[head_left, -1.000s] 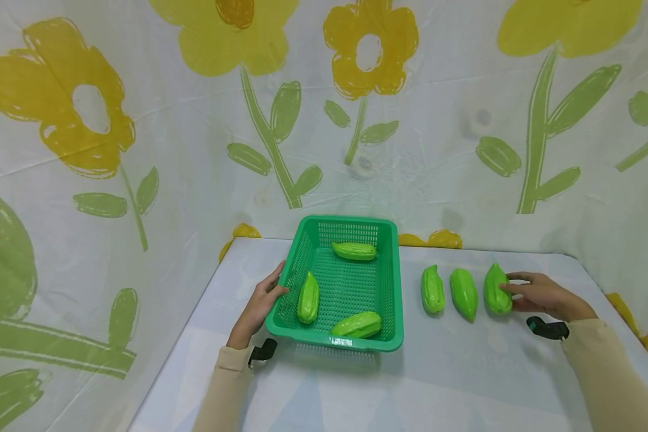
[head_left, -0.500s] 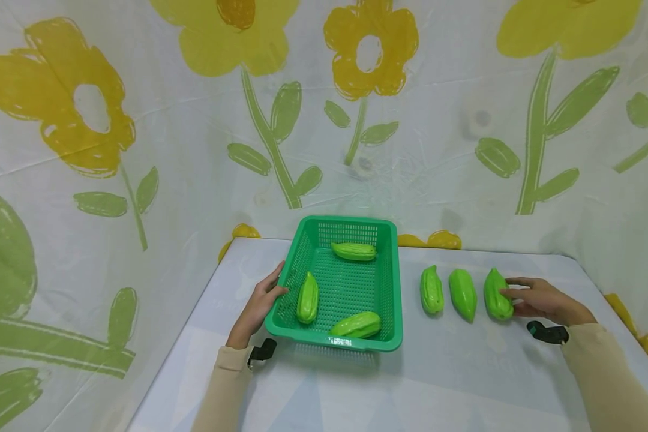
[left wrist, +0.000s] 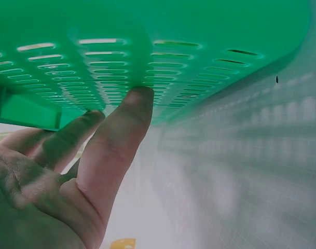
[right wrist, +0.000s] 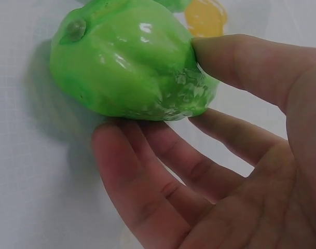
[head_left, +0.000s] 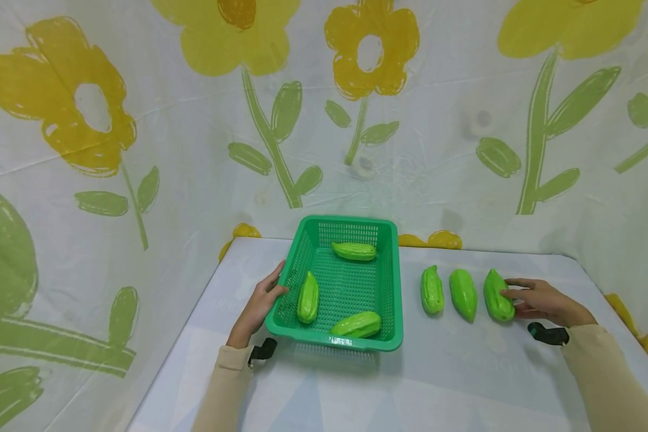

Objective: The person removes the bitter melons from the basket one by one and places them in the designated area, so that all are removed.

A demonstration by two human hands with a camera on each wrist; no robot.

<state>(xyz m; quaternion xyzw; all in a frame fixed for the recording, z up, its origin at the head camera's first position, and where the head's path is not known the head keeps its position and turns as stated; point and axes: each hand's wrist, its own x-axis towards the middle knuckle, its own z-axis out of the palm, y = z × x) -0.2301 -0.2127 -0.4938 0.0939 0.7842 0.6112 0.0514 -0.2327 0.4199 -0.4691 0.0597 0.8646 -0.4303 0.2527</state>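
Observation:
A green plastic basket (head_left: pixel 335 342) stands left of centre on the table, with bitter melons at its back (head_left: pixel 354 251), left side (head_left: pixel 308 298) and front (head_left: pixel 356 324). My left hand (head_left: pixel 257 310) lies against the basket's left wall, its extended fingers touching the slotted side in the left wrist view. To the right, a row of three light green bitter melons rests on the table. My right hand (head_left: pixel 542 302) pinches the rightmost bitter melon (head_left: pixel 498 296), thumb above and fingertips along its lower side in the right wrist view. Left of it lie a smoother-looking one (head_left: pixel 463 294) and a ridged one (head_left: pixel 432 290).
A pale table (head_left: pixel 437 378) bears everything. Behind and on both sides hangs a white cloth (head_left: pixel 432 138) printed with yellow flowers and green leaves. A black wrist camera (head_left: pixel 547 333) sits below my right hand, another (head_left: pixel 263 351) beside my left cuff.
The rightmost bitter melon has come slightly nearer and turned a little, its tip leaning left, with my right hand still on it. My left hand and the basket stay put.

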